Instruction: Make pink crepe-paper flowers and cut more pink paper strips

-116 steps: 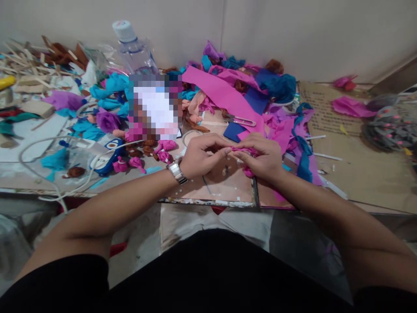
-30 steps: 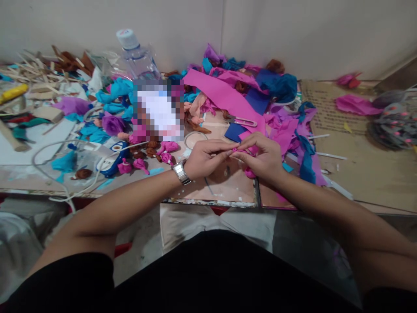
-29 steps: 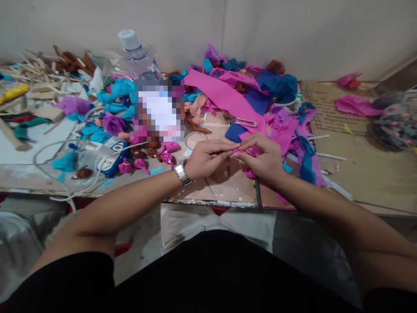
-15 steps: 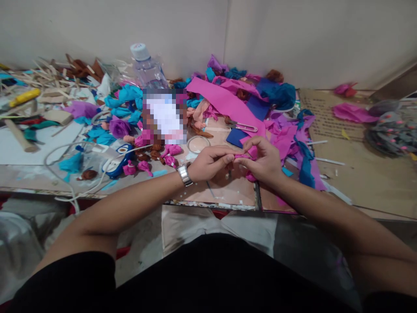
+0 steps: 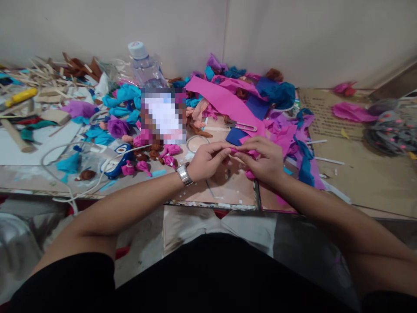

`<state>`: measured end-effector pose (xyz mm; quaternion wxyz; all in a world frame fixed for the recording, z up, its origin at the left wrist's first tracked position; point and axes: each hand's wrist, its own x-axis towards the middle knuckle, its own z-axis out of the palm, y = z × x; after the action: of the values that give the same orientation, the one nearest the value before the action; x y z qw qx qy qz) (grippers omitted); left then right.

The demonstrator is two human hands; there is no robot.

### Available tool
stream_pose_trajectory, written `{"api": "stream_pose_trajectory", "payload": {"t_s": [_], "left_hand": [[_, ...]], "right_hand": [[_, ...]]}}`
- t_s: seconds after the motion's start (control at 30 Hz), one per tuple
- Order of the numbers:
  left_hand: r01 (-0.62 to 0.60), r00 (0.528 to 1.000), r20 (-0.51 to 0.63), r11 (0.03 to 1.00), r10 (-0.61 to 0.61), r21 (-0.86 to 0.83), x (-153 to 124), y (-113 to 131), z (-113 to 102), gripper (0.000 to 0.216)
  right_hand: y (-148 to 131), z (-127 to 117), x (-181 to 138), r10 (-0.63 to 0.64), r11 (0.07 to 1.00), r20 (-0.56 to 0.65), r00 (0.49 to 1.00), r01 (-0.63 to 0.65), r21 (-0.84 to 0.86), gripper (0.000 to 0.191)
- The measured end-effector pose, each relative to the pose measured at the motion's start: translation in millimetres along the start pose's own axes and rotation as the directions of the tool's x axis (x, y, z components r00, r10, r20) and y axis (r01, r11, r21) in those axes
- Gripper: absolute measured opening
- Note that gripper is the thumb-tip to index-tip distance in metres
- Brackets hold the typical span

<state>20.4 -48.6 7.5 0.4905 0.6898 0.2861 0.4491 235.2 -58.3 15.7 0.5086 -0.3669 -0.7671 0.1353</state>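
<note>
Your left hand [image 5: 206,161] and right hand [image 5: 264,159] together pinch a small pink piece [image 5: 233,150] at frame centre, its shape mostly hidden; it looks partway worked; gathered pink bundles [image 5: 128,168], left of centre, seem done (pale bands show on some); the broad pink strip [image 5: 224,100], upper centre, partly under snips [image 5: 243,126], seems unworked

Looks forward and down from the wearer's head, in a single view. Catches the black shirt [image 5: 224,274] at close range along the bottom edge, the left hand [image 5: 206,161] and right hand [image 5: 263,160] farther out near the centre, the tabletop [image 5: 224,195] from above, and the wall [image 5: 182,34] beyond at the top.
</note>
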Motion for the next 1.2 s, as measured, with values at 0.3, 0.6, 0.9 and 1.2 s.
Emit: {"api": "stream_pose_trajectory", "payload": {"t_s": [0.3, 0.6, 0.9, 1.2], "left_hand": [[-0.071, 0.997, -0.032, 0.995, 0.073, 0.075, -0.7, -4.2, 0.4, 0.042], [-0.087, 0.996, -0.001, 0.995, 0.087, 0.052, -0.5, -4.1, 0.4, 0.040], [-0.052, 0.996, 0.072, 0.991, 0.043, 0.121, -0.9, -3.1, -1.2, 0.043], [-0.019, 0.992, 0.122, 0.995, 0.006, 0.101, 2.9, 0.8, -6.6, 0.047]], "right_hand": [[0.7, 0.5, 1.2, 0.001, 1.000, 0.092, 0.996, -0.001, 0.001, 0.014], [1.1, 0.9, 1.4, -0.033, 0.999, 0.076, 0.997, 0.035, -0.028, 0.013], [4.1, 0.1, 2.0, -0.119, 0.992, 0.027, 0.993, 0.120, -0.029, 0.010], [16.1, 4.1, -3.9, -0.190, 0.981, 0.072, 0.979, 0.187, 0.044, 0.026]]}}
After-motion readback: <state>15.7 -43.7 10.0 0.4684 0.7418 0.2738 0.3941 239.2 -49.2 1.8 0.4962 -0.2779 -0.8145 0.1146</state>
